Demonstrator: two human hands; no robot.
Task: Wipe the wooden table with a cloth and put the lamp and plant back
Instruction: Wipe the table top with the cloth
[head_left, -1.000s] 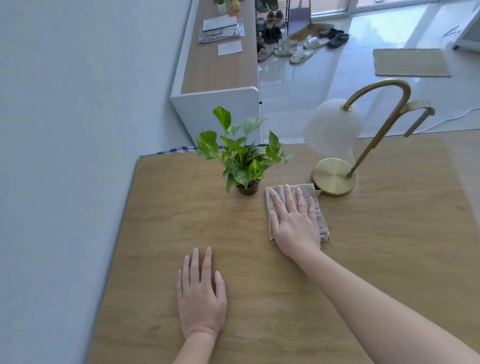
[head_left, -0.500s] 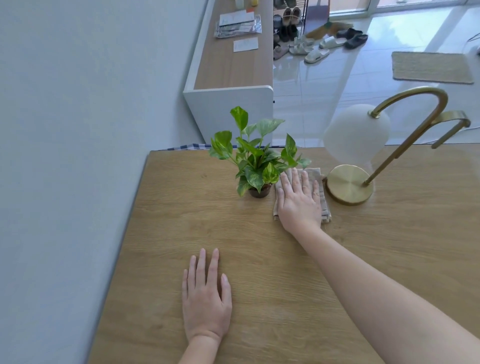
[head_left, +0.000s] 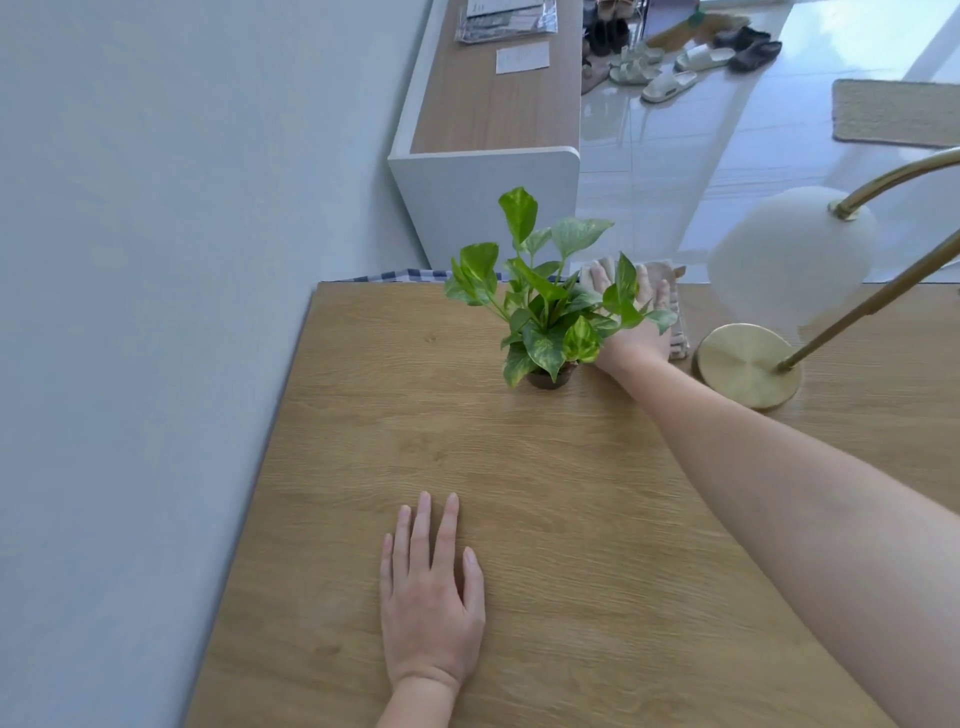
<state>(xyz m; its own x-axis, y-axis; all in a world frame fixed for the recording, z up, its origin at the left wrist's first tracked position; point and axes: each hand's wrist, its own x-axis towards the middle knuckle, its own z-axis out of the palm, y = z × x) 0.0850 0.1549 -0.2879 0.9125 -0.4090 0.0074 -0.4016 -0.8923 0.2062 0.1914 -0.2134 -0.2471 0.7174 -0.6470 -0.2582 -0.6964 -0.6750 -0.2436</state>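
Note:
A small potted plant (head_left: 545, 317) with green leaves stands near the far edge of the wooden table (head_left: 519, 493). Right of it, my right hand (head_left: 636, 335) presses flat on a folded beige cloth (head_left: 675, 312) at the table's far edge, between the plant and the lamp; leaves hide part of the hand. The brass lamp (head_left: 748, 364) with a white globe shade stands on the table at the right. My left hand (head_left: 428, 597) lies flat, fingers apart, on the near part of the table, holding nothing.
A pale wall runs along the table's left side. Beyond the far edge stand a white cabinet (head_left: 488, 202) with papers on its wooden top, several shoes (head_left: 670, 67) on the shiny floor, and a woven mat (head_left: 893, 111).
My right hand has pushed the cloth away from me, from beside the plant pot to the table's far edge. The left hand has stayed in place.

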